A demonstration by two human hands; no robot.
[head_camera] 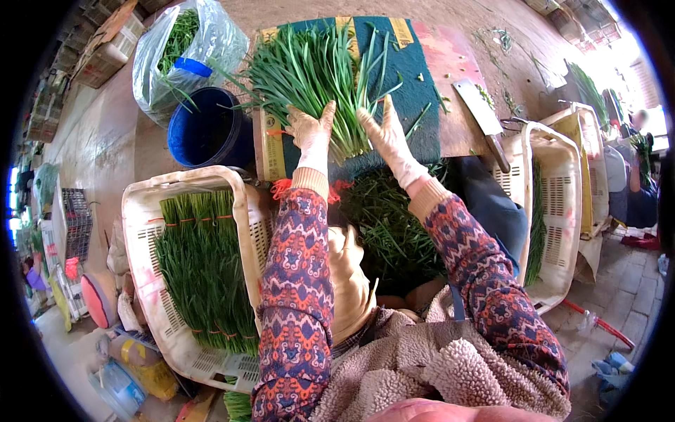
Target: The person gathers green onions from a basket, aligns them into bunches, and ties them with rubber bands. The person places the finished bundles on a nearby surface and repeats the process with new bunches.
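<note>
A loose heap of garlic chives (311, 66) lies fanned out on a teal cloth-covered board (422, 118), its pale stem ends toward me. My left hand (310, 129), in a thin pale glove, rests against the left side of the heap with thumb and fingers apart. On the other side, my right hand (389, 134), gloved alike, is spread beside the stems, thumb close to them. Neither hand is closed around the chives. Orange-red ties (340, 190) hang at the board's near edge. A cleaver (477, 108) lies to the right on a reddish surface.
A white plastic crate (240, 198) with tied chive bundles (205, 274) stands left. Beyond it are a blue bucket (182, 134) and a clear bag of greens (224, 39). Leaf trimmings (395, 229) lie below the board. Another crate (569, 205) stands right; a person (640, 195) sits farther off.
</note>
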